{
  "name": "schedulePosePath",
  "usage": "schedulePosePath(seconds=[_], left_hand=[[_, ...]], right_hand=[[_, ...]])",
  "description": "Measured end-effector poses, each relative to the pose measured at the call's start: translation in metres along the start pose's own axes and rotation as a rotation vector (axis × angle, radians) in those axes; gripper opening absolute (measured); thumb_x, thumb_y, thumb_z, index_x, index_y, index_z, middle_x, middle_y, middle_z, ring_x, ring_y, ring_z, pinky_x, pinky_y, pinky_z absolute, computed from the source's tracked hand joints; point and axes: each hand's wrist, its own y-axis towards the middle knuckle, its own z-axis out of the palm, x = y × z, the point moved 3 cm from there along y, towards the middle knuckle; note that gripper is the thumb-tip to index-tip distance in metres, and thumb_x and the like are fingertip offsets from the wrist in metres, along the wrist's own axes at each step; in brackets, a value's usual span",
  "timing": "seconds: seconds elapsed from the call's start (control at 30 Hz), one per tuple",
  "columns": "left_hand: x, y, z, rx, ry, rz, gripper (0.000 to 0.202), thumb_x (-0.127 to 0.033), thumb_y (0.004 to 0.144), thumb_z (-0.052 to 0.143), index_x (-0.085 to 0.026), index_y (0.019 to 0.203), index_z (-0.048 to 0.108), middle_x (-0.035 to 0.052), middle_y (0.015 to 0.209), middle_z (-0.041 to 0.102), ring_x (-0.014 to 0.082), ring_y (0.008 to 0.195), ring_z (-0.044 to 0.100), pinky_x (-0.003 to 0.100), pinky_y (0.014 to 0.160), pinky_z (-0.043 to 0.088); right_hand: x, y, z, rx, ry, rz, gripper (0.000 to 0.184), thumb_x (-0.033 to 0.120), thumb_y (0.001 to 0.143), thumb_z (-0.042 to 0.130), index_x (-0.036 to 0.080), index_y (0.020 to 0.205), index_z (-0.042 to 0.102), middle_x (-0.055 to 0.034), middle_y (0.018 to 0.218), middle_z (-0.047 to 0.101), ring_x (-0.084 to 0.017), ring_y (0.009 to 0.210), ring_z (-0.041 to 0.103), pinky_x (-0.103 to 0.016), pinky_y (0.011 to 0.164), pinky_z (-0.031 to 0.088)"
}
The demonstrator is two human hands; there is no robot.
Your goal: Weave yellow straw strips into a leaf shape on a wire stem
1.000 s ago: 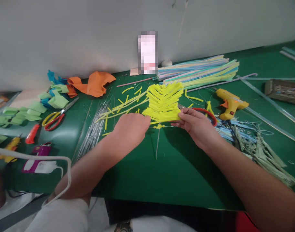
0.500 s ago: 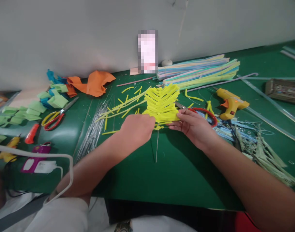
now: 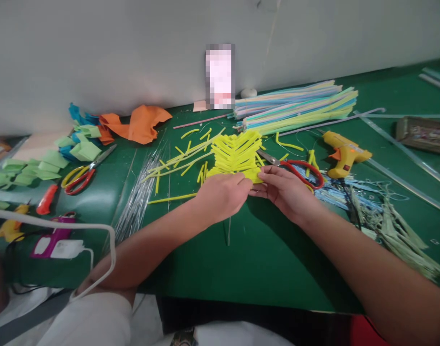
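A bright yellow leaf-shaped piece made of pipe cleaners [image 3: 236, 153] is held just above the green table, its strips slanting out from a middle line. My left hand [image 3: 221, 196] is closed across its near end, fingertips pinched at the lower right; what exactly they grip is hidden. At the right edge, my right hand [image 3: 282, 190] pinches the piece between thumb and fingers. A thin wire stem [image 3: 229, 233] hangs below my left hand. Red-handled scissors [image 3: 302, 173] lie just behind my right hand. Short cut yellow pipe cleaner bits [image 3: 186, 169] are scattered to the left.
Bundled pastel pipe cleaners [image 3: 299, 108] lie at the back, near a propped phone [image 3: 220, 77]. A yellow glue gun [image 3: 344, 151] and blue-green raffia-like strands [image 3: 393, 226] are at right. Left are wires [image 3: 140, 197], scissors [image 3: 84, 175] and a purple power strip [image 3: 56, 235]. A white cable [image 3: 61, 221] crosses my left arm.
My left hand has slid right along the near end, closer to my right hand. The yellow piece has shifted slightly left and down. My right hand has barely moved.
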Motion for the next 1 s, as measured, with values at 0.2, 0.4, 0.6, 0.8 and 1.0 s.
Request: schedulePosePath(seconds=[0.2, 0.4, 0.6, 0.8, 1.0], left_hand=[[-0.007, -0.002, 0.002, -0.175, 0.022, 0.073, 0.025, -0.018, 0.094, 0.042, -0.017, 0.073, 0.057, 0.0006, 0.066, 0.058, 0.0120, 0.057, 0.051, 0.030, 0.052, 0.029], [-0.028, -0.002, 0.004, -0.350, -0.011, 0.146, 0.025, -0.017, 0.096, 0.042, -0.016, 0.080, 0.060, -0.0008, 0.064, 0.058, 0.0123, 0.060, 0.054, 0.030, 0.055, 0.033], [-0.044, -0.002, -0.002, -0.449, -0.069, 0.327, 0.017, -0.019, 0.094, 0.050, -0.014, 0.103, 0.063, 0.0039, 0.088, 0.071, 0.0151, 0.083, 0.066, 0.028, 0.072, 0.049], [-0.026, -0.019, -0.012, -0.604, -0.353, 0.347, 0.015, -0.027, 0.089, 0.057, -0.017, 0.079, 0.063, -0.0017, 0.062, 0.064, 0.0103, 0.056, 0.056, 0.026, 0.054, 0.043], [0.038, -0.030, 0.019, -0.669, -0.763, -0.307, 0.045, -0.037, 0.092, 0.053, -0.019, 0.051, 0.048, -0.0013, 0.047, 0.048, 0.0085, 0.046, 0.045, 0.025, 0.047, 0.032]], right_hand=[[-0.001, -0.001, 0.001, 0.025, -0.019, 0.009, 0.023, 0.024, 0.069, 0.077, 0.020, 0.082, 0.059, 0.0025, 0.073, 0.064, -0.011, 0.062, 0.062, -0.027, 0.064, 0.056], [-0.004, -0.005, 0.006, 0.006, -0.043, 0.045, 0.031, 0.027, 0.062, 0.084, 0.019, 0.079, 0.059, 0.0075, 0.057, 0.053, -0.004, 0.048, 0.048, -0.015, 0.043, 0.037], [-0.009, 0.000, 0.005, -0.008, 0.035, 0.044, 0.030, 0.026, 0.064, 0.084, 0.021, 0.080, 0.059, 0.0045, 0.067, 0.061, -0.011, 0.061, 0.066, -0.021, 0.059, 0.054], [0.008, 0.000, -0.005, -0.120, 0.135, -0.120, 0.018, 0.020, 0.072, 0.076, 0.021, 0.079, 0.060, 0.0048, 0.072, 0.063, -0.017, 0.077, 0.074, -0.027, 0.075, 0.061], [0.023, 0.000, -0.020, -0.203, 0.192, -0.225, 0.011, 0.021, 0.076, 0.072, 0.022, 0.078, 0.061, 0.0034, 0.076, 0.068, -0.013, 0.076, 0.072, -0.023, 0.072, 0.062]])
